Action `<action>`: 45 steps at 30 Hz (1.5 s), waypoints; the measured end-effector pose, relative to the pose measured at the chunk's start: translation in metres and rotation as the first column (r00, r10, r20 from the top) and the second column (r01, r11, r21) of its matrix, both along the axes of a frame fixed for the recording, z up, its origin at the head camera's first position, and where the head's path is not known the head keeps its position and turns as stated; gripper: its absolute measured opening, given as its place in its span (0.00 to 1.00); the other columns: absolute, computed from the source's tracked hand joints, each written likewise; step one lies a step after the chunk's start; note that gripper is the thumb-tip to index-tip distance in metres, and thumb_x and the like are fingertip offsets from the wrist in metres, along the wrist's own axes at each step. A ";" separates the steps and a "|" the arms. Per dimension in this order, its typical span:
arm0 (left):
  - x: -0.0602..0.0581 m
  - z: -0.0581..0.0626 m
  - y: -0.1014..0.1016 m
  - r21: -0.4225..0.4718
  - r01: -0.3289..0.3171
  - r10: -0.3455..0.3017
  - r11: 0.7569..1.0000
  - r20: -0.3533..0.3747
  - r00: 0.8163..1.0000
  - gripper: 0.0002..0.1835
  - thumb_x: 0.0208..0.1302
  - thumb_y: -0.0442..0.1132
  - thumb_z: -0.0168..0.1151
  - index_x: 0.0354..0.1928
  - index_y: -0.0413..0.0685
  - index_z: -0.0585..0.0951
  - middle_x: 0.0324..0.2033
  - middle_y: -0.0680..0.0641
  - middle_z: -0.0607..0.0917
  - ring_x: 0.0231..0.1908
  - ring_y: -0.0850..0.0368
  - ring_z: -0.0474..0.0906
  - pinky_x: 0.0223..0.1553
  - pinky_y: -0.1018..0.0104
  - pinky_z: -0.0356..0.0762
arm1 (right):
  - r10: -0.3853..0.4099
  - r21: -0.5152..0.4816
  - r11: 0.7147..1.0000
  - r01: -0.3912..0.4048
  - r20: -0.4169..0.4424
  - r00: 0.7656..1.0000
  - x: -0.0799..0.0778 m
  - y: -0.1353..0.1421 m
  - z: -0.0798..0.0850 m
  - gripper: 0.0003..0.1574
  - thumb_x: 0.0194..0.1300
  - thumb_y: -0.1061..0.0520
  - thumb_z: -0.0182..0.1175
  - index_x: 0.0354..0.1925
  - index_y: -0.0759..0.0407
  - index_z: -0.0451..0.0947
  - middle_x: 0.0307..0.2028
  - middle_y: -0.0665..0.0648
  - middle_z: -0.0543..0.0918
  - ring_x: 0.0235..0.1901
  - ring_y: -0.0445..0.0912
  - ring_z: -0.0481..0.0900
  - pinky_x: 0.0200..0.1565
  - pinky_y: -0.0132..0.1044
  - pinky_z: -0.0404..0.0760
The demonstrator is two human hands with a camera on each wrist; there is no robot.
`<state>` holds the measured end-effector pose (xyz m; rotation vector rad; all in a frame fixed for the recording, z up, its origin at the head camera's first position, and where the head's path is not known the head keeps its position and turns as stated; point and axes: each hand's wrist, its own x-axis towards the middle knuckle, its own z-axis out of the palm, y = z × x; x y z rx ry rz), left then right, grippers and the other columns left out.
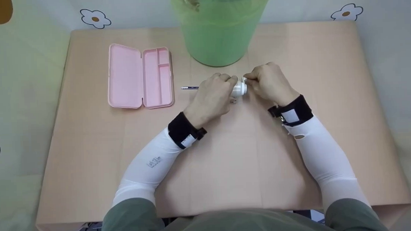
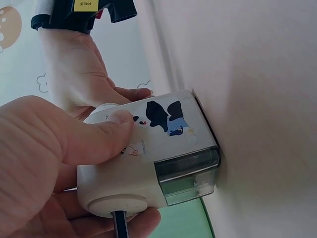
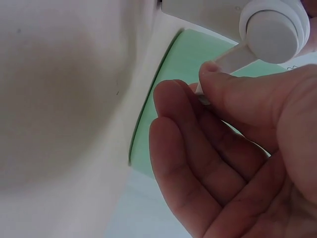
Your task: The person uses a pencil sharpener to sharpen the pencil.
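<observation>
My left hand (image 1: 211, 94) grips a white hand-crank pencil sharpener (image 2: 143, 178) from above. In the left wrist view its side carries cartoon stickers, and a clear shavings drawer (image 2: 190, 173) faces out at one end. A dark pencil (image 1: 190, 88) sticks out of the sharpener's left side, its other end hidden inside. On the opposite side, my right hand (image 1: 271, 82) pinches the end of the white crank arm (image 3: 237, 58) between thumb and fingers. The sharpener's body is mostly covered by the left hand in the head view.
An open pink pencil case (image 1: 125, 77), its compartments bare, lies at the left of the table (image 1: 224, 169). A large green bin (image 1: 218, 36) stands just behind the hands at the table's back edge. Flower-patterned curtains (image 1: 388, 54) surround the table.
</observation>
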<state>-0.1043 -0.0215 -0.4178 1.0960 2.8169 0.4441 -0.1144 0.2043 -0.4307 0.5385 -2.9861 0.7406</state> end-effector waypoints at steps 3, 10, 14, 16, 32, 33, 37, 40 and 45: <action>0.000 0.000 -0.001 0.006 -0.005 0.005 1.000 -0.002 1.000 0.32 0.67 0.37 0.77 0.72 0.38 0.81 0.62 0.38 0.90 0.60 0.40 0.89 0.60 0.47 0.92 | 0.009 0.006 1.000 -0.009 0.008 1.000 0.000 0.000 0.000 0.08 0.73 0.64 0.72 0.47 0.64 0.95 0.40 0.67 0.96 0.39 0.63 0.95 0.49 0.58 0.93; 0.001 -0.001 0.000 0.015 -0.021 0.021 1.000 -0.008 1.000 0.30 0.67 0.36 0.77 0.70 0.39 0.82 0.60 0.39 0.91 0.59 0.40 0.89 0.56 0.46 0.93 | 0.039 0.028 0.999 -0.039 0.014 0.999 0.000 -0.001 -0.002 0.09 0.71 0.68 0.70 0.46 0.66 0.95 0.41 0.68 0.96 0.40 0.65 0.95 0.50 0.60 0.91; 0.001 -0.003 0.000 0.038 -0.023 0.023 0.999 -0.011 1.000 0.30 0.66 0.36 0.77 0.69 0.39 0.82 0.59 0.39 0.91 0.58 0.40 0.89 0.54 0.45 0.94 | 0.033 0.031 0.999 -0.034 0.020 0.999 0.001 -0.002 -0.003 0.10 0.70 0.69 0.69 0.45 0.64 0.95 0.40 0.67 0.96 0.39 0.65 0.95 0.49 0.60 0.91; 0.001 -0.003 0.000 0.051 -0.022 0.023 0.998 -0.012 1.000 0.29 0.66 0.35 0.76 0.68 0.39 0.83 0.58 0.39 0.91 0.57 0.40 0.89 0.53 0.45 0.94 | 0.040 0.033 0.999 -0.041 0.020 0.999 0.002 -0.002 -0.004 0.11 0.69 0.69 0.69 0.44 0.63 0.96 0.39 0.65 0.96 0.38 0.63 0.95 0.47 0.60 0.91; 0.001 -0.004 0.000 0.047 -0.031 0.032 0.998 -0.018 0.999 0.24 0.63 0.34 0.76 0.61 0.40 0.84 0.53 0.41 0.91 0.53 0.41 0.89 0.51 0.46 0.93 | 0.071 0.064 0.995 -0.072 0.014 0.997 0.003 -0.002 -0.004 0.14 0.67 0.70 0.67 0.43 0.60 0.97 0.38 0.63 0.97 0.35 0.62 0.93 0.43 0.60 0.89; 0.001 -0.004 0.000 0.047 -0.032 0.033 0.998 -0.018 0.999 0.24 0.63 0.34 0.77 0.61 0.40 0.84 0.53 0.41 0.91 0.53 0.41 0.89 0.51 0.46 0.93 | 0.071 0.066 0.995 -0.072 0.016 0.997 0.003 -0.002 -0.004 0.14 0.67 0.70 0.67 0.43 0.60 0.97 0.38 0.63 0.97 0.35 0.62 0.93 0.43 0.59 0.88; 0.001 -0.005 0.000 0.050 -0.030 0.031 0.998 -0.023 0.999 0.24 0.63 0.35 0.78 0.61 0.40 0.84 0.53 0.41 0.92 0.53 0.41 0.89 0.50 0.47 0.93 | 0.092 0.091 0.991 -0.095 0.031 0.995 0.003 -0.002 -0.005 0.13 0.65 0.71 0.66 0.35 0.60 0.96 0.30 0.61 0.94 0.29 0.60 0.87 0.38 0.55 0.85; 0.001 -0.005 0.000 0.051 -0.031 0.033 0.998 -0.027 0.999 0.25 0.64 0.36 0.78 0.61 0.40 0.84 0.53 0.41 0.92 0.53 0.41 0.89 0.51 0.47 0.93 | 0.112 0.107 0.987 -0.116 0.045 0.993 0.003 -0.003 -0.004 0.13 0.63 0.71 0.67 0.29 0.59 0.94 0.25 0.59 0.91 0.26 0.57 0.80 0.36 0.52 0.81; 0.002 -0.004 0.000 0.058 -0.034 0.035 0.998 -0.024 0.999 0.23 0.64 0.37 0.79 0.60 0.41 0.85 0.52 0.41 0.92 0.52 0.41 0.89 0.50 0.47 0.93 | 0.119 0.101 0.987 -0.125 0.059 0.991 0.004 -0.004 -0.002 0.14 0.61 0.72 0.66 0.27 0.59 0.93 0.22 0.57 0.86 0.24 0.52 0.73 0.33 0.45 0.73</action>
